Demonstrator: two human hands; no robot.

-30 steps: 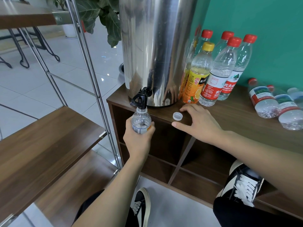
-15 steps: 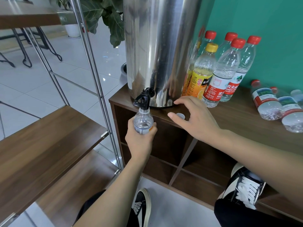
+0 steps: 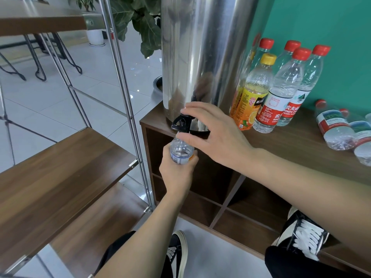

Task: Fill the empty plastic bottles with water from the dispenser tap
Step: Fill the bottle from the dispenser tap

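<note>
The left hand (image 3: 177, 173) gripped a small clear plastic bottle (image 3: 181, 149) around its middle, mouth just under the black dispenser tap (image 3: 181, 122). The right hand (image 3: 216, 137) bracketed the tap lever, fingers loosely curved. Thin and light, the bottle would likely buckle if squeezed and grow heavier when filling.

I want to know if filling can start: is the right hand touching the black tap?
Touching. The head view shows the right hand with its fingers laid on the black tap.
</note>
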